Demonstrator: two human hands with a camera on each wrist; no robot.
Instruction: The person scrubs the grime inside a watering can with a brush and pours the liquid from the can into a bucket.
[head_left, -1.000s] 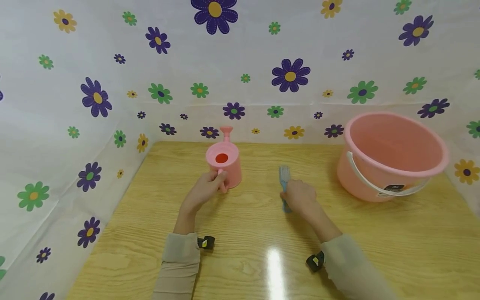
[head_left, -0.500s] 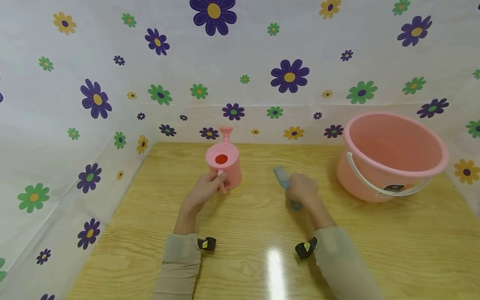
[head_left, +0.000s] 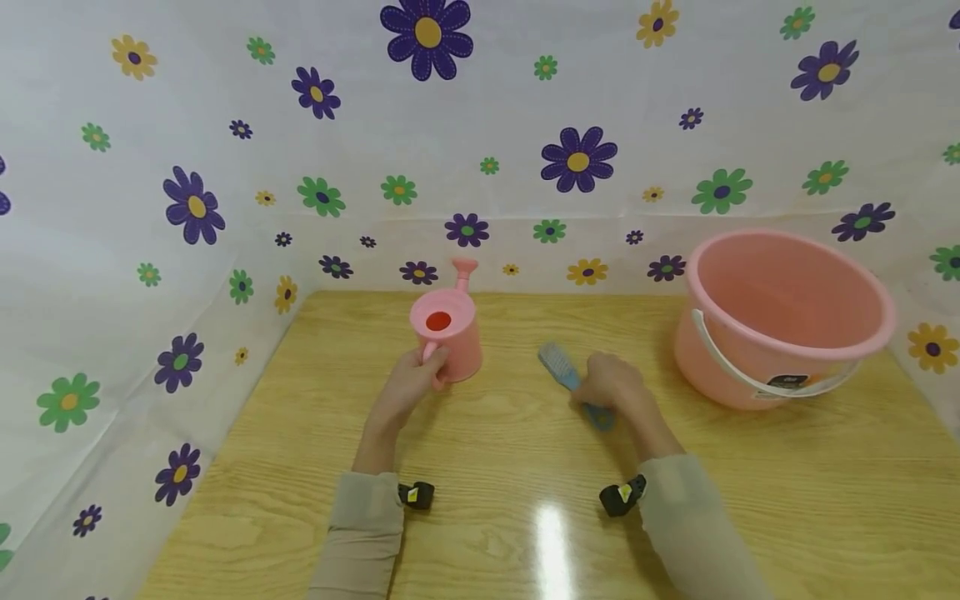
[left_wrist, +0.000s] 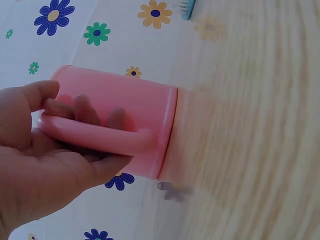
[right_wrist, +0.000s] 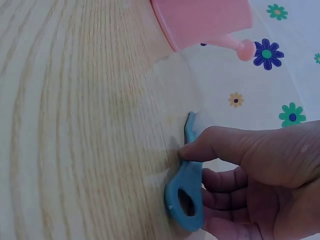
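A pink toy watering can (head_left: 459,350) stands on the left part of the table, its spout pointing to the back wall. My left hand (head_left: 405,385) grips its handle; in the left wrist view the fingers pass through the handle loop (left_wrist: 95,136). To the right of the can, a blue toy rake (head_left: 557,363) slants with its toothed head toward the back left. My right hand (head_left: 613,383) holds the rake near its middle. The right wrist view shows the thumb on the shaft and the holed handle end (right_wrist: 172,200) close over the table.
A large pink bucket (head_left: 697,350) with a white handle (head_left: 738,371) stands at the right, beyond my right hand. A white flower-print cloth (head_left: 510,108) closes off the back and left of the wooden table (head_left: 487,467).
The rake has turned from nearly straight to slanted, its head swinging left and its handle end right. The watering can has turned slightly, its spout shifting right. My left hand keeps its grip.
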